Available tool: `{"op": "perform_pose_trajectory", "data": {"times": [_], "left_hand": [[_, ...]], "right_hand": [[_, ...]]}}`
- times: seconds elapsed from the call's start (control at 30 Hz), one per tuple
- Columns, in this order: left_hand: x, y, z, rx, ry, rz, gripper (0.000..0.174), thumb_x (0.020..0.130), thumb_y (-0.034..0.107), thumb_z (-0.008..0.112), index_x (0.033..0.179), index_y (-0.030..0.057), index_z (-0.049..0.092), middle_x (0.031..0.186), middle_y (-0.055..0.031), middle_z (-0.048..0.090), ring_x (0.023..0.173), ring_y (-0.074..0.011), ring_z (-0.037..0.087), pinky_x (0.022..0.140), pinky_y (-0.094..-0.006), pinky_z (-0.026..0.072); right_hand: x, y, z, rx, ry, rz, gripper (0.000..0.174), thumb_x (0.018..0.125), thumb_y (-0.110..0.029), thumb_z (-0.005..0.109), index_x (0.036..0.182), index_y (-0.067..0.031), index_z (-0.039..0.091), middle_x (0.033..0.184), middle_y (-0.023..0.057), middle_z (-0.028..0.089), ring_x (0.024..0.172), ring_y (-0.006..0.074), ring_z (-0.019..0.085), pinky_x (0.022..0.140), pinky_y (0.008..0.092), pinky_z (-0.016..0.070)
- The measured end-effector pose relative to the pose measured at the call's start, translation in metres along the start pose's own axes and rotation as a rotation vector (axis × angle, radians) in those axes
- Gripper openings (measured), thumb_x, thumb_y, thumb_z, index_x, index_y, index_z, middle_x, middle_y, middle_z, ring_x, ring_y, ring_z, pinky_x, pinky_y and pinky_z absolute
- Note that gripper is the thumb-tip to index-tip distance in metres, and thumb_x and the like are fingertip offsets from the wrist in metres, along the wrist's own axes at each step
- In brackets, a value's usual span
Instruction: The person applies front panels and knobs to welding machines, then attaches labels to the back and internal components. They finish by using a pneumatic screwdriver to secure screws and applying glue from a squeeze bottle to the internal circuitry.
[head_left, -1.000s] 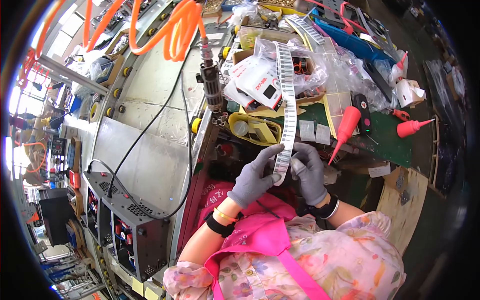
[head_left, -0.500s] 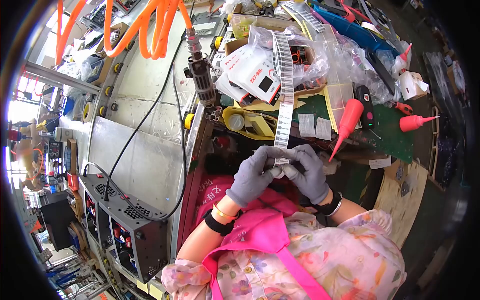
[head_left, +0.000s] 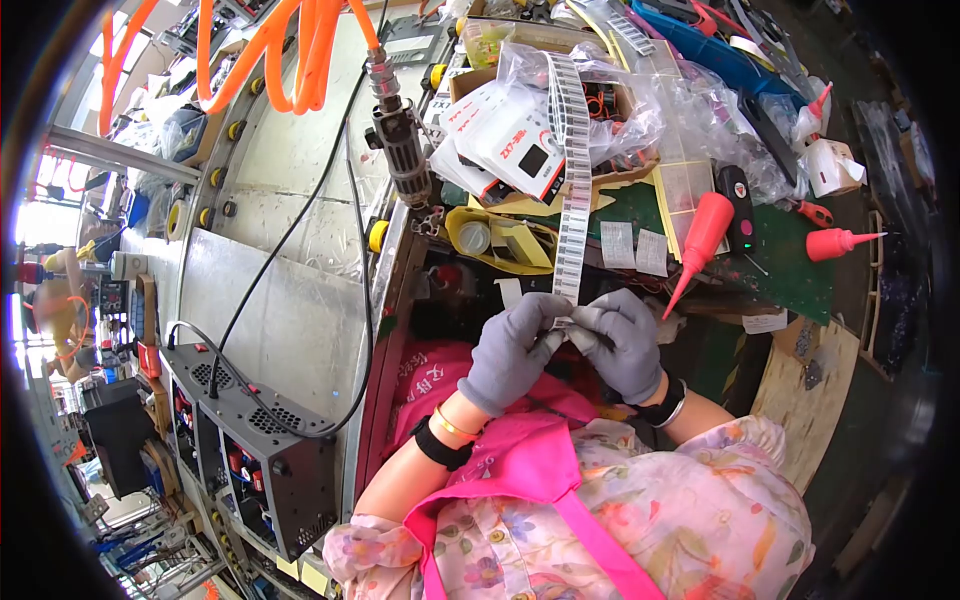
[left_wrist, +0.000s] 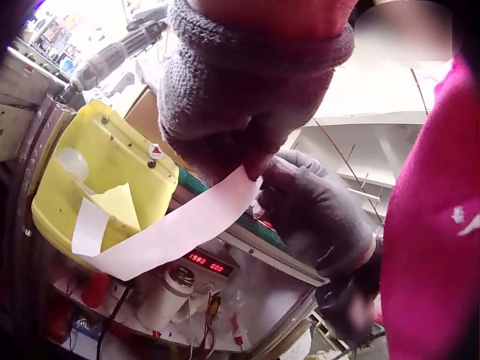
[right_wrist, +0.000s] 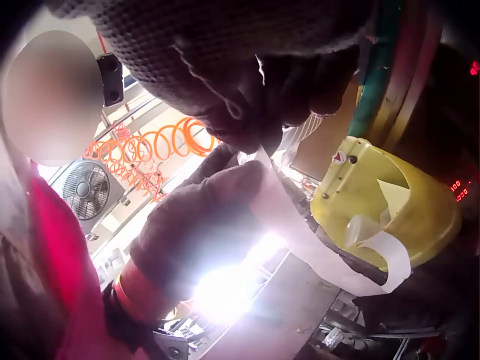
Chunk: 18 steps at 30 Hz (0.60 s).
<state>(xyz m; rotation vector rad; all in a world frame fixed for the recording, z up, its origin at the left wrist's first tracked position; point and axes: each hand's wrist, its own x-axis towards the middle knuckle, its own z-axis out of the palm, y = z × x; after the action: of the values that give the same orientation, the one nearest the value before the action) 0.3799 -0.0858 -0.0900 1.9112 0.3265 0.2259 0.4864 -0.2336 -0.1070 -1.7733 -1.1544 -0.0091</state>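
A long paper strip of barcode labels (head_left: pixel 573 220) runs down from the cluttered bench to both grey-gloved hands. My left hand (head_left: pixel 508 355) pinches the strip between thumb and fingers. Right beside it, my right hand (head_left: pixel 625 345) pinches at the same small printed piece, fingertips meeting the left ones. In the left wrist view, the strip's pale blank side (left_wrist: pixel 180 225) slopes from the fingertips and folds back near a yellow bin (left_wrist: pixel 52 195). The right wrist view has the strip (right_wrist: pixel 315 240) curling at its lower end by that bin. The gloves hide the pinched part.
Behind the strip lie white printed ZX7 sheets (head_left: pixel 510 140) over a carton. Red pointed bottles (head_left: pixel 705 230) and a black handheld device (head_left: pixel 738 210) sit at right. A power screwdriver (head_left: pixel 400 150) hangs from an orange coiled hose (head_left: pixel 310 60). A grey machine (head_left: pixel 250 440) stands left.
The right hand has come in against the left, and the fingertips of both now meet at the strip. The strip has shifted through the hands, and the head view has moved slightly.
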Motion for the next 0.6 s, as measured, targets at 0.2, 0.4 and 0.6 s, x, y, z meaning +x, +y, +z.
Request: {"op": "perform_pose_trajectory", "data": {"times": [0.2,0.4,0.6], "left_hand": [[0.002,0.013,-0.002,-0.479,-0.036,-0.302,0.030,0.085,-0.010,0.057,0.112,-0.0017,0.050,0.099,-0.0082,0.063,0.092,-0.0139,0.064,0.079,-0.0253,0.0541],[0.000,0.004,-0.002,-0.386,-0.098,-0.312,0.025,0.085,-0.008,0.057,0.109,-0.0027,0.051,0.098,-0.0092,0.064,0.085,-0.0123,0.066,0.076,-0.0241,0.0548],[0.001,0.008,-0.005,-0.144,-0.123,-0.381,0.030,0.083,-0.005,0.063,0.112,-0.0030,0.053,0.100,-0.0088,0.065,0.088,-0.0133,0.066,0.077,-0.0251,0.0548]], "right_hand": [[0.008,-0.001,-0.005,-0.132,0.072,-0.192,0.025,0.072,-0.017,0.075,0.094,-0.0097,0.068,0.094,0.0042,0.063,0.084,0.0245,0.059,0.072,0.0356,0.0494],[-0.001,0.002,0.002,0.079,0.023,0.015,0.034,0.077,-0.015,0.073,0.109,-0.0078,0.062,0.090,0.0036,0.065,0.080,0.0229,0.061,0.072,0.0361,0.0493],[0.002,0.003,-0.001,-0.148,-0.035,-0.287,0.033,0.076,-0.013,0.072,0.106,-0.0078,0.061,0.089,0.0018,0.066,0.082,0.0204,0.062,0.070,0.0353,0.0468]]}}
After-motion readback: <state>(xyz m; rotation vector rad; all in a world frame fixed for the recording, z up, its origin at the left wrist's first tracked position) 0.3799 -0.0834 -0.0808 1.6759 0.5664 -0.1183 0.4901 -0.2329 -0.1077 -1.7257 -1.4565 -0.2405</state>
